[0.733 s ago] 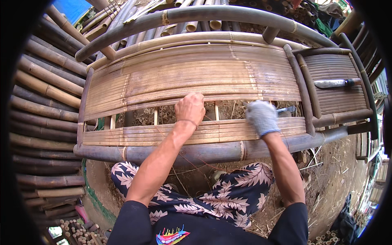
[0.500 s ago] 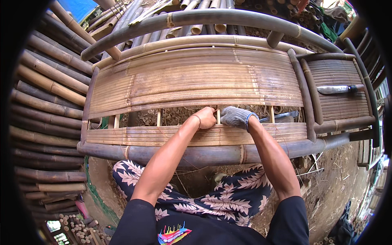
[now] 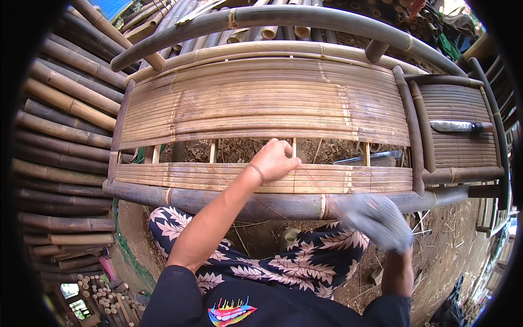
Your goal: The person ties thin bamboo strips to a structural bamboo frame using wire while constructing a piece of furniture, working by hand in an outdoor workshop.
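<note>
A bamboo bench seat [image 3: 245,103] of long split slats lies across in front of me, with a gap between its broad far part and the narrow near slat strip [image 3: 218,175]. My left hand [image 3: 275,159], bare, is curled closed over that gap, beside a pale crosspiece [image 3: 294,147]; what its fingertips hold is hidden. A thin reddish cord [image 3: 313,182] stretches from the slats near my left fingertips to my right hand [image 3: 376,220]. That hand wears a grey glove, is smeared by motion, and appears closed on the cord, off the bench's near rail [image 3: 250,206].
A knife [image 3: 460,126] rests on the small slatted side panel at right. Below the gap lies a long flat blade-like tool [image 3: 354,159]. Bamboo poles [image 3: 71,139] are stacked at left, and a thick curved rail [image 3: 310,16] spans the far side.
My gloved right hand has moved from the gap toward the lower right, drawing the reddish cord out. My left hand has stayed by the crosspiece, its wrist turned slightly.
</note>
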`<state>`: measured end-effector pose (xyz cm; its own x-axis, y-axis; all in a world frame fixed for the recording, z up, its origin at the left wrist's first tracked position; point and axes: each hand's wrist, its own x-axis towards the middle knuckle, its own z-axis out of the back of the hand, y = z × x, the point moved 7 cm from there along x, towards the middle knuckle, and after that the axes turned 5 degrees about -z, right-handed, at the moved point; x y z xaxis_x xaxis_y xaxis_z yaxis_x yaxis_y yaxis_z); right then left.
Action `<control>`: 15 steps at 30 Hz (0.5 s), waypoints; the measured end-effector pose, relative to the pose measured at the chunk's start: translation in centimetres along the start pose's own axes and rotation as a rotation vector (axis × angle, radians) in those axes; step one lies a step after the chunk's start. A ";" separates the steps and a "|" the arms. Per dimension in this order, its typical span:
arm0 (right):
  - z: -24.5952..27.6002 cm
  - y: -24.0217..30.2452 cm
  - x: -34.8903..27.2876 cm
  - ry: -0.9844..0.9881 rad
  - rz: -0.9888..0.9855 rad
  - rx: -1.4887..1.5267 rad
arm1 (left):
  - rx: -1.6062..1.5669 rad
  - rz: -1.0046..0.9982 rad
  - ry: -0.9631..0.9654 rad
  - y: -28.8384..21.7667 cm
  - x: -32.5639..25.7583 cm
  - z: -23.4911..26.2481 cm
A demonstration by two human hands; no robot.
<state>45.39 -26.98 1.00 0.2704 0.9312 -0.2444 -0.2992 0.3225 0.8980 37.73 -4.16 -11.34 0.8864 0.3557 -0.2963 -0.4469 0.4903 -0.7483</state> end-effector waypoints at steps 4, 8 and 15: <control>8.1 -0.4 -14.2 -0.458 0.502 -0.011 | -0.029 -0.732 0.028 -8.3 -4.8 -4.0; 9.5 -4.6 -6.6 -0.700 -0.123 0.131 | 0.075 -1.073 0.008 -15.6 -12.3 -7.8; -3.1 -3.9 6.1 -0.009 -0.124 -0.234 | -0.012 -1.148 -0.065 -17.0 -14.1 -5.9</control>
<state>45.35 -22.04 -5.09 0.3259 0.8807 -0.3436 -0.4663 0.4659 0.7520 33.57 -22.18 2.07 0.7622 -0.2554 0.5949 0.6217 0.5448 -0.5627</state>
